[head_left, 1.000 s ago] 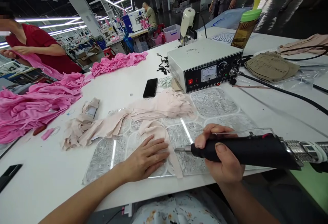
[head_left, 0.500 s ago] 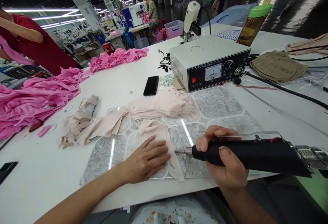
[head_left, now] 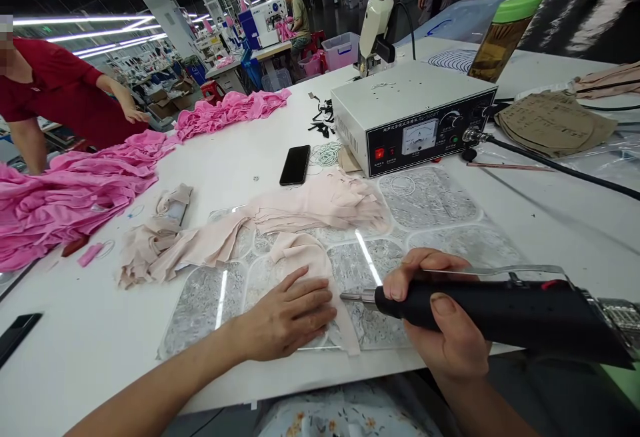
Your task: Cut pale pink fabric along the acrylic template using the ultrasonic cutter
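My left hand [head_left: 293, 314] lies flat on a curved strip of pale beige fabric [head_left: 345, 324], fingers stretched out. The strip rests on a clear mat with a grey stone pattern [head_left: 200, 304]. In my right hand [head_left: 445, 330] is a black handheld ultrasonic welder [head_left: 480, 310], fingers wrapped round its body. Its metal tip points left and sits at the strip's right edge, close to my left fingertips; whether it touches the fabric I cannot tell. Behind my left hand lies a stack of beige fabric pieces [head_left: 315, 207], with more bunched pieces [head_left: 150, 244] to the left.
A white control box [head_left: 415, 117] with a dial stands behind the mat, near a black phone [head_left: 295, 165]. Pink fabric [head_left: 75, 204] is heaped at left, beside a co-worker in red [head_left: 75, 97]. A green-lidded bottle [head_left: 505, 37] and brown fabric pieces [head_left: 555, 124] are at right.
My left hand has slid slightly right along the strip. The welder's rear end has swung a little lower, its tip staying by the edge. The co-worker in red now reaches over the pink fabric.
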Action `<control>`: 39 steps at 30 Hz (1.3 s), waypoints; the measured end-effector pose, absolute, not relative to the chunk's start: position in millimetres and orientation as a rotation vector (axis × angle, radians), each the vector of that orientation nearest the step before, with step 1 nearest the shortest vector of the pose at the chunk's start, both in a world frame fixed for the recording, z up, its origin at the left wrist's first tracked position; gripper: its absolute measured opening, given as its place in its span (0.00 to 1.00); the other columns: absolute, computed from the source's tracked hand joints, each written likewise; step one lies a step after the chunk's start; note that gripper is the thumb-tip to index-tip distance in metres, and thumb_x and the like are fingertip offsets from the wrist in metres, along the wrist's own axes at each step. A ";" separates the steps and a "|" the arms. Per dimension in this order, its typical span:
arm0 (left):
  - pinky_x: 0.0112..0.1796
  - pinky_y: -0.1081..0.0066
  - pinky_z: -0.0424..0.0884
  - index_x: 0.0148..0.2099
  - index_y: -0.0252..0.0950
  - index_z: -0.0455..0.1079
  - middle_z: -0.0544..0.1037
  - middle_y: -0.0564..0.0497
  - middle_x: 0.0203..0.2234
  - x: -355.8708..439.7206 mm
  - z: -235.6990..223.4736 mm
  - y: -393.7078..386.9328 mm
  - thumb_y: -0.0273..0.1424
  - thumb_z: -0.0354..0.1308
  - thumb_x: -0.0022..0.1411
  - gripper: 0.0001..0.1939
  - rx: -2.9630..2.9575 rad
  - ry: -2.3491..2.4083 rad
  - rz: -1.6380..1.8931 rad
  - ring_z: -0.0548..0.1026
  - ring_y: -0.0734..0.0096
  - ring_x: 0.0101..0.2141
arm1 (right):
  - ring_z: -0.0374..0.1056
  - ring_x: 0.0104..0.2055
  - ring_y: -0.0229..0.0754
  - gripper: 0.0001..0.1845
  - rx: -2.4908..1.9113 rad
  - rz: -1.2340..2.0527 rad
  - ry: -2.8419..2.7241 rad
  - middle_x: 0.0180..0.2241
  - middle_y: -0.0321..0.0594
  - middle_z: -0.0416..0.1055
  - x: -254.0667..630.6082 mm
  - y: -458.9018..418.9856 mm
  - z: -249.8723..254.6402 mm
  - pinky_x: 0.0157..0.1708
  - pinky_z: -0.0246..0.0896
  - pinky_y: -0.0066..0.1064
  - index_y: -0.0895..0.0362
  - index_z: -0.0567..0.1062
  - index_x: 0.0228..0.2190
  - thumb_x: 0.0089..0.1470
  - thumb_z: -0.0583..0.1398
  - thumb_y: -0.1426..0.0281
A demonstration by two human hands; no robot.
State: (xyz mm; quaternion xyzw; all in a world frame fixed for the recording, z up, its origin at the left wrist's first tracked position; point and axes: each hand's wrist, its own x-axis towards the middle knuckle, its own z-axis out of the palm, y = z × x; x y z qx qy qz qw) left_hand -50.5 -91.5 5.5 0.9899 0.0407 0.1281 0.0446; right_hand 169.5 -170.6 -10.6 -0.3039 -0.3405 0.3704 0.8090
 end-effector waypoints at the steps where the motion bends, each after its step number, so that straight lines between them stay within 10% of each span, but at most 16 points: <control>1: 0.64 0.54 0.54 0.53 0.31 0.68 0.77 0.43 0.47 -50.6 6.1 -91.6 0.27 0.51 0.70 0.11 3.022 0.126 0.388 0.68 0.60 0.58 | 0.67 0.24 0.35 0.08 -0.647 0.791 -0.725 0.35 0.35 0.64 169.2 -170.7 -10.4 0.25 0.66 0.34 0.50 0.72 0.37 0.54 0.60 0.65; 39: 0.58 0.52 0.62 0.55 0.36 0.68 0.72 0.41 0.47 -50.8 4.5 -97.6 0.35 0.51 0.71 0.15 3.014 0.143 0.257 0.65 0.52 0.58 | 0.67 0.24 0.34 0.08 -0.642 0.777 -0.705 0.34 0.35 0.66 169.3 -169.8 -9.3 0.25 0.67 0.33 0.51 0.73 0.37 0.53 0.62 0.66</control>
